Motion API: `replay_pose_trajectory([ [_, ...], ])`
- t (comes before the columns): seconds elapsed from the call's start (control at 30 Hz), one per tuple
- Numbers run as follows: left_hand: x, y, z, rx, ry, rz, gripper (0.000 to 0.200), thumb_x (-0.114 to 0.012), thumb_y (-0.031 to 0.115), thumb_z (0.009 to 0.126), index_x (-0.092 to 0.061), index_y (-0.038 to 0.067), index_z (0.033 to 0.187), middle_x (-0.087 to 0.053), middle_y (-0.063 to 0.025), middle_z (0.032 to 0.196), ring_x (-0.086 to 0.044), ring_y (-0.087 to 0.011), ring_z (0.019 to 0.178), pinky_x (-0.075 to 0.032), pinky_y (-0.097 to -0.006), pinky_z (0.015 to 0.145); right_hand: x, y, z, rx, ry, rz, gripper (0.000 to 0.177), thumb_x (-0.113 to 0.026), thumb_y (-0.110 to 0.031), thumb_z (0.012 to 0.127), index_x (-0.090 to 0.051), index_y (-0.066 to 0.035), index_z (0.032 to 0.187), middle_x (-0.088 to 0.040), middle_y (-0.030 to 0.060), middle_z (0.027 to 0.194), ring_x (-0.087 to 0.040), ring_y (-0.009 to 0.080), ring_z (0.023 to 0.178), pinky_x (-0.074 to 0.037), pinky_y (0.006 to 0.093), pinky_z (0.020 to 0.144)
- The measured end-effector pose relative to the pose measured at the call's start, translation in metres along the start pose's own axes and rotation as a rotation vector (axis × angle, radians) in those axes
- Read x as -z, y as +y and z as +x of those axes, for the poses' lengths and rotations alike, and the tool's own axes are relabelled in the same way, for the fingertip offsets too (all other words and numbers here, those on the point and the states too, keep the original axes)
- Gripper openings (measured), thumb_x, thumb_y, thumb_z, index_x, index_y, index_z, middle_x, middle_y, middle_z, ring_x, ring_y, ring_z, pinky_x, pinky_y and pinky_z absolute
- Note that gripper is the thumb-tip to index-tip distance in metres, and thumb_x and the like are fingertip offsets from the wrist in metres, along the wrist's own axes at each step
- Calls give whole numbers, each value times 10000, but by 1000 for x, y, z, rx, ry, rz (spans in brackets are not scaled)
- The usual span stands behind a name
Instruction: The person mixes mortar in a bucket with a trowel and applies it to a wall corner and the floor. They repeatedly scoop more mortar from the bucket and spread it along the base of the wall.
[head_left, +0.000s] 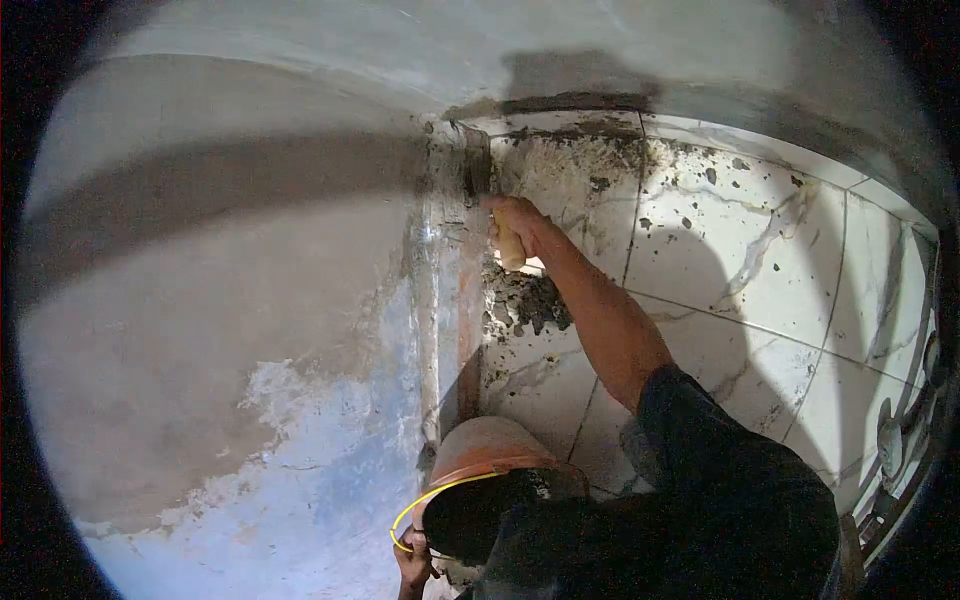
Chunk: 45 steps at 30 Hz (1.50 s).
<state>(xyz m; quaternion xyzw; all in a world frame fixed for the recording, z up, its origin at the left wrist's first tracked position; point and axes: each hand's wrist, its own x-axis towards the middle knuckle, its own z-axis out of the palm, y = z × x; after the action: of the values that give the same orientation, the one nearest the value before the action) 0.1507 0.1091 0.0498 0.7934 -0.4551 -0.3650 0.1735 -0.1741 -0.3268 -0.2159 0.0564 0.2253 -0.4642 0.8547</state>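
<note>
Right hand (518, 222) is wrapped round a pale handle (512, 250), just beside dark clumps (532, 302) on the marbled tiles (780, 275), while over there the left hand (412, 562) grips the bucket (485, 442) at its rim, fingers curled

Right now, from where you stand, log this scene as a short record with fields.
right hand: closed around a wooden tool handle
tool head: not clearly visible
left hand: at the bucket's rim, by its yellow handle; grip partly hidden
bucket: reddish, dark inside, contents unclear
dark clumps: on the tiles, near the right hand
tiles: white, grey-veined, spattered
plaster surface: grey, with a pale bluish area
lighting: uneven, strong shadows
</note>
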Motion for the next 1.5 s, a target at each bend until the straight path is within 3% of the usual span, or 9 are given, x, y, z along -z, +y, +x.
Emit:
replay_pose_trajectory([
  [0.1,-5,7,-3,37,30,11,491,-515,460,877,-583,-11,997,-470,40,584,-377,-41,470,-275,-208,412,-9,-1,-5,43,61,-332,186,-628,-227,797,-502,-90,800,-499,30,618,-470,147,453,-446,327,426],
  [0.17,-5,3,-1,62,6,-50,488,-524,462,872,-584,-6,999,-460,44,571,-375,-41,462,-274,-208,409,0,12,3,139,-281,-99,154,-636,-168,783,-507,-84,775,-498,38,610,-476,160,457,-460,348,430],
  [0.33,-9,1,-1,-12,38,-105,463,-553,440,863,-583,7,1022,-488,55,609,-375,-35,460,-284,-202,400,-44,7,-11,83,-84,-366,105,-614,-118,780,-521,-68,778,-507,45,637,-498,165,491,-472,361,448],
  [0.5,-8,14,1,-27,-53,-84,454,-510,370,906,-553,-44,1088,-615,-48,941,-539,-116,783,-410,-247,658,-47,54,-42,256,-143,-479,128,-608,-87,755,-516,-44,833,-511,63,650,-499,163,489,-453,333,418],
  [0.67,-3,11,1,18,-39,-23,443,-509,352,909,-552,-51,1086,-618,-57,956,-537,-124,810,-415,-256,687,-48,77,-102,254,61,-638,178,-593,-73,746,-509,-35,898,-513,72,655,-492,156,469,-443,312,395],
  [0.87,-6,4,1,-56,-36,-132,385,-532,284,894,-543,-56,1075,-605,-45,948,-532,-123,841,-413,-269,728,-15,25,-21,238,111,-350,63,-551,-70,745,-493,-46,738,-478,49,598,-475,157,452,-429,327,388],
  [0.93,-4,3,-1,-53,-45,-116,390,-525,284,898,-539,-57,1088,-611,-58,987,-541,-135,889,-416,-277,765,-7,12,9,427,-200,-817,71,-559,-45,738,-490,-62,739,-478,43,596,-474,153,459,-428,335,395],
  [1.17,-6,22,-4,50,-24,-52,439,-532,366,893,-556,-33,1076,-596,-16,856,-495,-78,685,-368,-230,570,-49,23,-69,157,25,-187,115,-606,-55,721,-493,-69,702,-493,39,594,-479,156,454,-432,332,407],
  [1.5,0,-5,-4,81,6,-123,289,-583,287,876,-567,11,959,-561,18,783,-456,-70,657,-355,-229,558,-8,-9,0,141,-107,-322,158,-597,-127,748,-507,-77,628,-495,45,572,-468,158,427,-421,308,398],
])
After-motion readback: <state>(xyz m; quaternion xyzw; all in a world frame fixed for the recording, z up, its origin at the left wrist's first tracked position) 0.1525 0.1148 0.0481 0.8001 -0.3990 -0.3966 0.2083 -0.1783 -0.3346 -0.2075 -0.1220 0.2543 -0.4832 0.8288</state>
